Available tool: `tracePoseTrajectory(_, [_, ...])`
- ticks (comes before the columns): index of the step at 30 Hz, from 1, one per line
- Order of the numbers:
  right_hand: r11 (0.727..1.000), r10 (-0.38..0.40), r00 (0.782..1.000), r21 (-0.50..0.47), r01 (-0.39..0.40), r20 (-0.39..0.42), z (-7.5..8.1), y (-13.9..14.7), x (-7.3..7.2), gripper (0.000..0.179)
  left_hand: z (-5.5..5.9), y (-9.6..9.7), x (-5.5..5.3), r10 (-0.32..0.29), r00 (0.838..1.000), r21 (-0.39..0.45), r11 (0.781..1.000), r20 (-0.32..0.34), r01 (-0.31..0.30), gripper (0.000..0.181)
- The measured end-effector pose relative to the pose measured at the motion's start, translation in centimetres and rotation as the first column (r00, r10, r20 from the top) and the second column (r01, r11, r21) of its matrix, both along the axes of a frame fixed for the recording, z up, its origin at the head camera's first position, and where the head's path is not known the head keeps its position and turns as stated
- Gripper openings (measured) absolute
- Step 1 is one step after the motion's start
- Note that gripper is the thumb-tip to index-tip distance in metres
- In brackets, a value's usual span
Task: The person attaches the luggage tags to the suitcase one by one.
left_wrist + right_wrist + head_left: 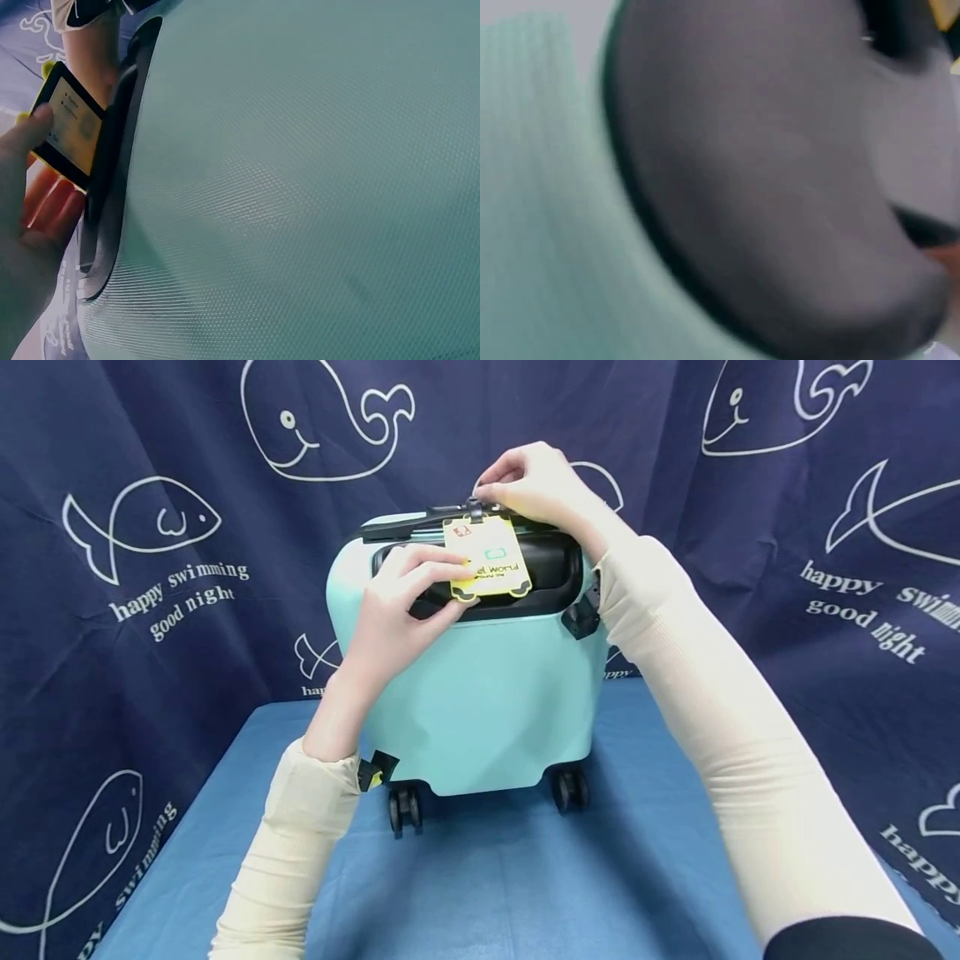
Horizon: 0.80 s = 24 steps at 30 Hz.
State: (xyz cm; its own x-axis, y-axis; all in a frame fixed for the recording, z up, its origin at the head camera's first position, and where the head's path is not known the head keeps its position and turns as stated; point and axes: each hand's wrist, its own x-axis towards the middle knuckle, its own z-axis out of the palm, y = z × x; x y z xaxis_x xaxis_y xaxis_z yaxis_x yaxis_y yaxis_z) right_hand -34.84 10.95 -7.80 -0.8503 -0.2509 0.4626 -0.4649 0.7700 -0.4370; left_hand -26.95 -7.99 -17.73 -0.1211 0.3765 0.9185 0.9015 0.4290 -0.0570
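Observation:
A light teal suitcase (487,702) stands upright on its wheels, its black handle (405,529) across the top. From the handle hangs a yellow luggage tag (498,553) on a short black strap (476,510). My left hand (408,602) pinches the tag's lower left edge between thumb and fingers. The left wrist view shows the tag's back, a pale card (73,126) in a dark frame. Above the handle, my right hand (543,485) pinches the strap's upper end, mostly hidden by the fingers. In the right wrist view, a blurred dark grey part (772,172) of the suitcase fills most of the picture.
The suitcase rests on a blue cloth-covered surface (487,877). Close behind it hangs a navy curtain (187,435) with white whale and fish drawings. Black wheels (571,788) show below the case. Small black devices (582,614) sit at both wrists.

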Motion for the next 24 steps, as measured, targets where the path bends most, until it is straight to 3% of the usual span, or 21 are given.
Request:
tracePoseTrajectory(5, [0.999,-0.017,0.995,0.04,0.021,-0.096,0.2,1.1,1.2,0.035,0.1,-0.3,0.9,-0.006,0.999,0.021,1.0,0.041,0.005,0.037])
tracePoseTrajectory(8, [1.0,-0.022,0.982,0.007,0.024,-0.19,-0.1,2.1,2.4,0.033,0.1,-0.7,1.8,0.021,0.998,0.076,0.997,0.052,-0.025,0.035])
tracePoseTrajectory(10, [0.999,-0.014,0.961,-0.045,0.002,-0.276,-0.6,2.7,3.3,0.03,-0.1,-1.1,2.6,0.062,0.996,0.117,0.991,0.066,-0.069,0.032])
tracePoseTrajectory(13, [0.993,0.012,0.907,-0.099,-0.059,-0.421,-1.9,3.8,4.7,0.025,-0.7,-2.2,3.9,0.152,0.983,0.146,0.975,0.1,-0.166,0.031])
tracePoseTrajectory(16, [0.986,0.052,0.832,-0.104,-0.13,-0.553,-3.6,5.2,6.0,0.02,-1.4,-3.4,5.1,0.24,0.961,0.123,0.959,0.137,-0.257,0.034])
tracePoseTrajectory(19, [0.981,0.071,0.783,-0.098,-0.166,-0.617,-5.3,6.5,7.0,0.017,-2.4,-4.7,6.2,0.308,0.934,0.092,0.94,0.181,-0.328,0.042])
tracePoseTrajectory(20, [0.98,0.076,0.778,-0.1,-0.175,-0.624,-5.9,7.0,7.3,0.017,-2.7,-5.1,6.5,0.335,0.923,0.075,0.932,0.191,-0.354,0.046])
tracePoseTrajectory(24, [0.981,0.071,0.799,-0.101,-0.163,-0.597,-8.5,8.6,8.5,0.026,-4.0,-7.1,7.1,0.451,0.864,-0.03,0.889,0.222,-0.456,0.064])
